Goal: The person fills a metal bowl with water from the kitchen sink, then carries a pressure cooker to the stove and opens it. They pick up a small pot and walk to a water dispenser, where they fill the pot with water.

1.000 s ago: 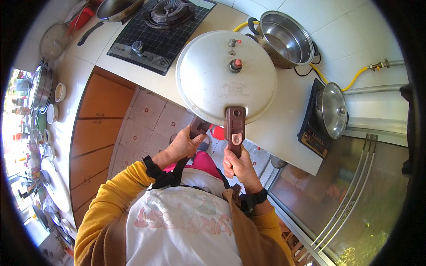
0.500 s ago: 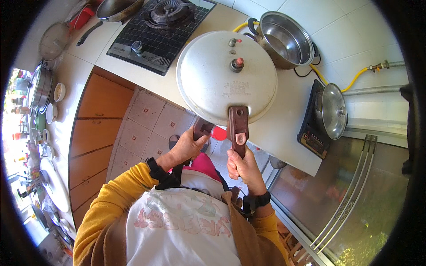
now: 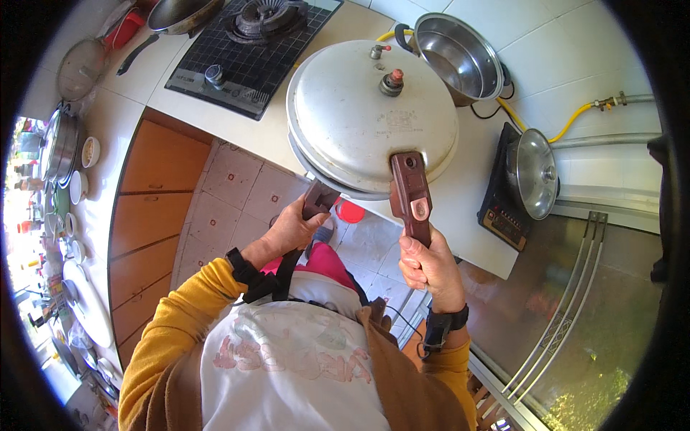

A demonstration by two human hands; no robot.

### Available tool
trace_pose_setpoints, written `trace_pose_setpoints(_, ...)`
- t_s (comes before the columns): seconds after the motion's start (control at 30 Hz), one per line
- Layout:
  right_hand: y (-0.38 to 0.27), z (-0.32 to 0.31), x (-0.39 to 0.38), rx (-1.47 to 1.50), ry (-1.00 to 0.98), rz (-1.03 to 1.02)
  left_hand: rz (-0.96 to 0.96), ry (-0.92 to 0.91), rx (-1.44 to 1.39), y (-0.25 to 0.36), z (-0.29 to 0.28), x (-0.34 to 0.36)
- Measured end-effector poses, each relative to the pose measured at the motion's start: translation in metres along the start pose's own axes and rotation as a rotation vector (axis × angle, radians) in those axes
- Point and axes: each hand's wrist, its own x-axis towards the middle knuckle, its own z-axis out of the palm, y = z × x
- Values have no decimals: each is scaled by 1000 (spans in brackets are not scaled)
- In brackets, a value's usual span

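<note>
A large silver pressure cooker stands at the counter's front edge, its domed lid [image 3: 352,108] bearing a red-topped valve [image 3: 392,82]. My right hand [image 3: 433,266] is closed round the end of the brown lid handle [image 3: 412,197]. To its left, my left hand [image 3: 291,226] grips the brown pot handle [image 3: 319,199]. The two handles are apart. The lid sits off-centre to the right, and a strip of the pot's rim [image 3: 352,192] shows below its near left edge. The pot's inside is hidden.
A black gas stove [image 3: 244,61] lies left of the cooker, with a wok [image 3: 183,16] beyond. An open steel pot [image 3: 460,57] stands behind right. A glass-lidded pan [image 3: 533,174] rests on an induction cooker [image 3: 503,223]. A red round object [image 3: 350,212] shows below the counter edge.
My right hand has swung the lid handle to the right, away from the pot handle. The lid has shifted right, uncovering some pot rim. My left hand has moved slightly left, still gripping.
</note>
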Motion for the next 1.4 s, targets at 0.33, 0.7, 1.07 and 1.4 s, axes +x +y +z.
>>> trace_pose_setpoints(0.33,-57,-34,44,68,74,-295,-14,-61,-29,17,-1,2)
trace_pose_setpoints(0.7,-107,-129,150,37,193,-433,-78,-101,-90,18,-5,2)
trace_pose_setpoints(1.07,-110,-159,178,-40,239,-418,-112,-87,-85,31,-4,3)
trace_pose_setpoints(1.4,-103,-174,179,69,278,-429,24,-35,-254,26,-9,13)
